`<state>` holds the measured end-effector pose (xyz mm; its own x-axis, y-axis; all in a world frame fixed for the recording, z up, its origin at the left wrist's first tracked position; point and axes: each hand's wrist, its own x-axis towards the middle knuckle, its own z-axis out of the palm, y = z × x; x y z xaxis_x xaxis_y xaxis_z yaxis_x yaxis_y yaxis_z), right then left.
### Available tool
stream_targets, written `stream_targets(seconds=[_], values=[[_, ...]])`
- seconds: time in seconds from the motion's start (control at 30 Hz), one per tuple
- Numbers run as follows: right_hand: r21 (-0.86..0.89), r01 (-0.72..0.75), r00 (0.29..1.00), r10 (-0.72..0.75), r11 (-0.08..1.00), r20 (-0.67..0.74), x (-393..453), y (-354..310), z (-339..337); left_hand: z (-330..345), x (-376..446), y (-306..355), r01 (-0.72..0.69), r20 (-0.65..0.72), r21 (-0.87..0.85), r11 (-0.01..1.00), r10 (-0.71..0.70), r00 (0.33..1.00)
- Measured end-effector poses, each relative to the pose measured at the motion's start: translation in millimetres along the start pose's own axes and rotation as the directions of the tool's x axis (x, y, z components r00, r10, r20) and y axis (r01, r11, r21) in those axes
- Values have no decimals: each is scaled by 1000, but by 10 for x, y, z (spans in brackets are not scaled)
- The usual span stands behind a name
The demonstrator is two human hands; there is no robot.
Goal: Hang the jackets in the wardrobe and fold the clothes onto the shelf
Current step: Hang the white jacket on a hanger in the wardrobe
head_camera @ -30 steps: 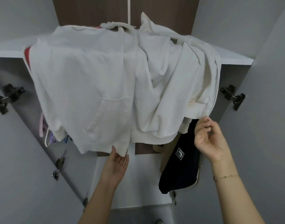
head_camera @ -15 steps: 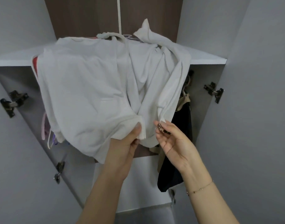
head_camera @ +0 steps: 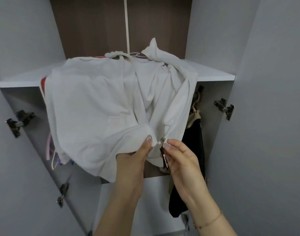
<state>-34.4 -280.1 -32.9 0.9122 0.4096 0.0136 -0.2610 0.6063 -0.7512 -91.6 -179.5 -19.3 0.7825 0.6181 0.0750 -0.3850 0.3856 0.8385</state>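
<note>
A white zip-up hoodie (head_camera: 94, 106) lies draped over the front edge of the white wardrobe shelf (head_camera: 21, 80), its lower half hanging down. My left hand (head_camera: 137, 157) grips the bottom hem of the hoodie's left front panel. Beside it, my right hand (head_camera: 178, 155) pinches the right front panel at the zipper slider, and the black zipper pull tab (head_camera: 164, 157) dangles over its fingers. The two front edges meet between my hands. A strip of red fabric (head_camera: 43, 82) peeks out at the hoodie's left edge.
Under the shelf a black garment (head_camera: 195, 150) hangs on the right over something beige. Pink and white hangers (head_camera: 50, 150) hang on the left. Both grey wardrobe doors stand open with metal hinges (head_camera: 224, 108) exposed. The back panel (head_camera: 94, 28) is dark brown.
My hands rose from below the hoodie and came together at its bottom hem. The left took the left panel, the right took the zipper end, and the front edges were drawn together.
</note>
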Motion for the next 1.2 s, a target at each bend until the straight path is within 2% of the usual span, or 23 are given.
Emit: stream_targets(seconds=[0.17, 0.23, 0.33, 0.37, 0.43, 0.5, 0.6, 0.67, 0.73, 0.8, 0.97, 1.1, 1.2], values=[[-265, 149, 985, -168, 953, -49, -76, 19, -36, 43, -26, -69, 40, 11, 134, 990, -42, 999], [-407, 235, 960, -276, 883, -44, -91, 29, -52, 65, -42, -91, 24, 10, 178, 984, -26, 1000], [-611, 368, 898, -437, 701, 40, -109, 56, -84, 60, -49, -118, -7, 29, 223, 975, 1, 1000], [-644, 395, 883, -465, 655, 69, -114, 62, -98, 50, -38, -128, -18, 35, 238, 971, 10, 999], [-656, 407, 876, -474, 636, 83, -107, 69, -120, 28, -12, -145, -40, 46, 283, 958, 28, 999], [-592, 373, 899, -437, 715, 39, -89, 72, -141, 6, 21, -157, -32, 43, 283, 959, 21, 999], [-387, 279, 945, -322, 879, -50, -69, 103, -170, -37, 66, -185, 14, -5, 217, 976, -13, 1000], [-189, 142, 982, -163, 972, -97, -64, 151, -179, -67, 86, -215, 34, -28, 217, 976, -28, 999], [-63, -34, 996, 28, 997, -90, -55, 192, -176, -86, 88, -239, 39, -23, 218, 975, -35, 999], [-84, -138, 989, 134, 987, -56, -43, 218, -165, -87, 71, -256, 26, -5, 206, 978, -25, 1000], [-195, -117, 993, 116, 974, -14, 29, 185, -145, -93, 44, -281, -44, 14, 182, 982, 42, 999], [-192, -276, 958, 285, 942, 18, 43, 214, -129, -122, 44, -284, -102, -10, 143, 984, 104, 995], [-138, -187, 979, 196, 973, 54, 70, 187, -107, -143, 45, -308, -113, 7, 128, 985, 113, 994]])
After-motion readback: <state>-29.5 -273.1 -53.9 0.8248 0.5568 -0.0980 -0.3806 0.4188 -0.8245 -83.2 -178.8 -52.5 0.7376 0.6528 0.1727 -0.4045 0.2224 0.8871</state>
